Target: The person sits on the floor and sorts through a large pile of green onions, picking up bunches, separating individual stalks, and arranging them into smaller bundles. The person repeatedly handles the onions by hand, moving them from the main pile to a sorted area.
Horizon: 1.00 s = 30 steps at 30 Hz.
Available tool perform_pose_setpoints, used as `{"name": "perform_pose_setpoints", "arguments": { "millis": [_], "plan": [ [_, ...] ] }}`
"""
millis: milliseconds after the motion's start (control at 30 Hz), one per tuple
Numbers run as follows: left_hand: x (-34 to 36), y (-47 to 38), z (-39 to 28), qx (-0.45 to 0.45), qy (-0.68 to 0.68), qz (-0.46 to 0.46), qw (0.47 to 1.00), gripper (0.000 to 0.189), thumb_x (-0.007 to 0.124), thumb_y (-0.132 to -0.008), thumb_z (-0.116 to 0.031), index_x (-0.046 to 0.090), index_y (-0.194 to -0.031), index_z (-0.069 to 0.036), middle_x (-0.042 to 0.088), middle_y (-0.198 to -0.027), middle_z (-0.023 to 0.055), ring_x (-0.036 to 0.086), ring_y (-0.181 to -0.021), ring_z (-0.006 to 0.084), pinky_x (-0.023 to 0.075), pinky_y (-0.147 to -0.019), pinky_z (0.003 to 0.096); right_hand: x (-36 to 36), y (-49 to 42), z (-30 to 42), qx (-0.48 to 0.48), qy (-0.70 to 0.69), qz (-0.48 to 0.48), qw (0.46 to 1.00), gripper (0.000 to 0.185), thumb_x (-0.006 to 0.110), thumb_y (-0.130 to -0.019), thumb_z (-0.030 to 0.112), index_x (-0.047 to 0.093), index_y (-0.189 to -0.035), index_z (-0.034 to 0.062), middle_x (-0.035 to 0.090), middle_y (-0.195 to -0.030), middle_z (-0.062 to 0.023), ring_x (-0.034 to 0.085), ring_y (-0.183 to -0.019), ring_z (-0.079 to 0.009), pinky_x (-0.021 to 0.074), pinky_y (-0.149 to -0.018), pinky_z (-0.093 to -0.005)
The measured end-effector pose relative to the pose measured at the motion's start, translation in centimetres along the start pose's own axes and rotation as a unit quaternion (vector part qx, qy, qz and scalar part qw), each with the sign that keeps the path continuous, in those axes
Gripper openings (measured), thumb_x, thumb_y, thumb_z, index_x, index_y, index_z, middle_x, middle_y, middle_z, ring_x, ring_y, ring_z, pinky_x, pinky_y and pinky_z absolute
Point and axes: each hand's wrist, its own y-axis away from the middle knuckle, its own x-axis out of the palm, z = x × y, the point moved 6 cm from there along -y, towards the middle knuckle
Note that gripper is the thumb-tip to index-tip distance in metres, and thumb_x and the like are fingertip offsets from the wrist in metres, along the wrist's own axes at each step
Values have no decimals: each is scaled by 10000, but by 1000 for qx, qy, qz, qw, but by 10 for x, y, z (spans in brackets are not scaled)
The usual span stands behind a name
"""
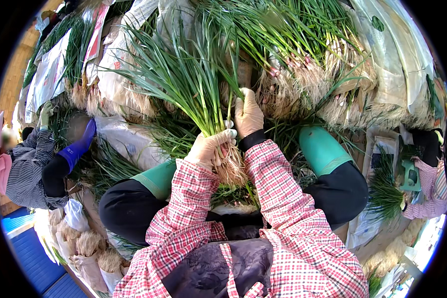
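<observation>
In the middle of the head view my left hand [209, 147], in a pale glove, is closed around a bunch of green garlic plants [198, 93]. Their long leaves fan up and to the left, and their pale stringy roots [231, 167] hang below the fist. My right hand [249, 113], gloved too, is just right of the bunch, its thumb and forefinger pinched on a green leaf or stalk that bends over at the fingertips. A large heap of similar plants [298, 56] lies beyond the hands, roots towards me.
White woven sacks [387, 67] cover parts of the heap. Loose leaves [115, 164] lie between my green boots [322, 149]. A co-worker in a checked jacket [31, 167] sits at the left, another person [428, 186] at the right. Wrapped root bundles [93, 260] stand lower left.
</observation>
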Motion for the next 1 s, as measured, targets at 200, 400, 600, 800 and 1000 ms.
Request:
{"name": "perform_pose_setpoints", "arguments": {
  "millis": [200, 400, 600, 800, 1000],
  "plan": [
    [22, 31, -36, 38, 210, 274, 938, 361, 631, -792, -72, 463, -1112, -74, 536, -819, 17, 545, -783, 191, 423, -907, 428, 1, 84, -101, 30, 317, 613, 723, 374, 505, -866, 307, 533, -1178, 104, 557, -1157, -108, 529, -1052, -282, 440, -869, -388],
    [36, 47, -74, 171, 220, 220, 935, 335, 654, -754, -54, 496, -1047, -82, 580, -881, 64, 587, -785, 229, 460, -866, 458, -58, -43, -25, -86, 272, 89, 954, 377, 574, -812, 338, 553, -1109, 107, 520, -1090, -102, 561, -914, -253, 468, -772, -378],
    [35, -15, -48, 84, 69, 28, 994, 313, 651, -784, -52, 537, -1069, 11, 620, -782, 82, 596, -637, 160, 535, -748, 331, -63, -121, -43, -69, 420, 30, 904, 236, 632, -753, 269, 623, -897, 83, 568, -934, -125, 579, -816, -282, 460, -721, -392],
    [43, -43, -11, 40, 37, -28, 998, 166, 651, -805, -111, 591, -911, 1, 616, -732, 53, 568, -586, 127, 484, -545, 233, -81, -6, 34, -84, 47, 190, 977, 146, 639, -780, 239, 625, -800, 94, 548, -751, -69, 551, -693, -217, 453, -665, -332],
    [26, -27, 9, -22, 151, 130, 980, 295, 628, -808, -90, 528, -1064, 20, 624, -881, 118, 626, -772, 228, 538, -688, 330, -11, 1, -27, 281, -504, 320, 751, 465, 594, -826, 435, 554, -1075, 44, 590, -931, -36, 544, -840, -144, 423, -745, -256]
  ]
}}
